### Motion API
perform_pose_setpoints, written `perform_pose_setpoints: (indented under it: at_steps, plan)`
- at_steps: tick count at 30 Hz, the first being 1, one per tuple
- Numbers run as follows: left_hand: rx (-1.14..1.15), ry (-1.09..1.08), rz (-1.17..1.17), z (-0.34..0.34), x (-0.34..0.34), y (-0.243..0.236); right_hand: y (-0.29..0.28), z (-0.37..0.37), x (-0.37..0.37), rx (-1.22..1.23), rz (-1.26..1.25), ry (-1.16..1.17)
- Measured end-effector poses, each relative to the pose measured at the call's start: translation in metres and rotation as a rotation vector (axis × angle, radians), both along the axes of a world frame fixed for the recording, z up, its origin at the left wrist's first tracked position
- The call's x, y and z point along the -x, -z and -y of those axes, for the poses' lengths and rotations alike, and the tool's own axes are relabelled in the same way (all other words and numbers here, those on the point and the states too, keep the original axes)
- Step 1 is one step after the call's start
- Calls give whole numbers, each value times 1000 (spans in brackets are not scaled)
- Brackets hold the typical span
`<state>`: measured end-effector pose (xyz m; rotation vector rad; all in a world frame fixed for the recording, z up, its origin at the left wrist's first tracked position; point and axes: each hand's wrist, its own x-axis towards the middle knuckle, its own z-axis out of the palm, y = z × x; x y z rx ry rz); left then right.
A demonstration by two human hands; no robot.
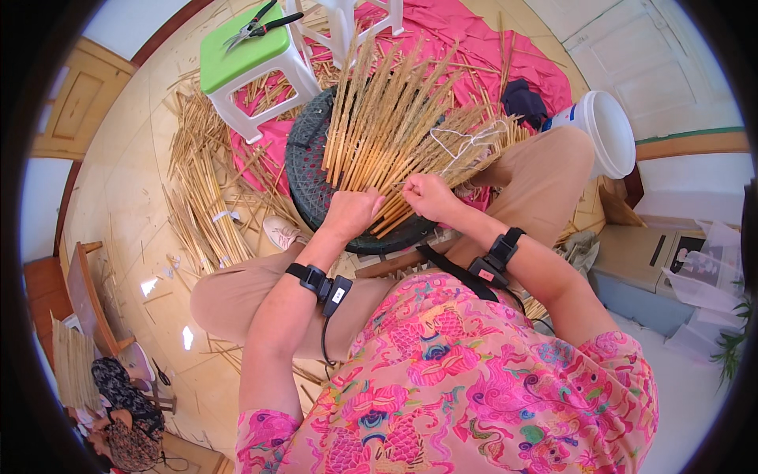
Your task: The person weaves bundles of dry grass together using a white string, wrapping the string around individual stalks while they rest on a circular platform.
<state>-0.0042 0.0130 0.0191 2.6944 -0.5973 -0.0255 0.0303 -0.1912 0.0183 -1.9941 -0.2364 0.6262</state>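
Note:
A fan of reed stalks with feathery tops [387, 134] lies over a round dark basket-like stand [304, 170] between my knees. At the stalks' lower ends my left hand [355, 212] is closed in a pinch; what its fingers hold is too small to make out. Close beside it, my right hand [430, 197] is curled into a fist over the same stalks. Loops of white string [466, 142] rest on the feathery part at the right, and a strand runs down toward my right hand. Both wrists wear black straps with small boxes.
A green-topped stool [245, 59] bearing pliers [260, 28] stands at the far left. Loose stalks [193, 182] cover the floor on the left, and a pink cloth [521, 39] spreads beyond. A white bucket [612, 134] lies tipped at the right. Another person [130, 423] sits at the lower left.

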Motion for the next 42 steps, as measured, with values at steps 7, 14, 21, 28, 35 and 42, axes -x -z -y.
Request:
perform_pose_setpoints:
  at_steps: [7, 14, 21, 28, 35, 42]
  plan:
    - [30, 3, -1, -1, -1, -1, 9, -10, -6, 101, 128, 3]
    - [57, 15, 0, -2, -1, 8, 22, -24, -18, 113, 86, -10]
    - [79, -61, -28, 3, 1, 4, -40, -30, -45, 690, 561, -237]
    - [154, -65, 9, 6, 1, 3, -39, -61, -60, 872, 347, -620]
    - [178, -68, 38, 2, 4, 10, -6, -66, -72, 764, 358, -869]
    - [18, 29, -38, 22, 8, 6, 10, -115, -97, 210, 522, -311]
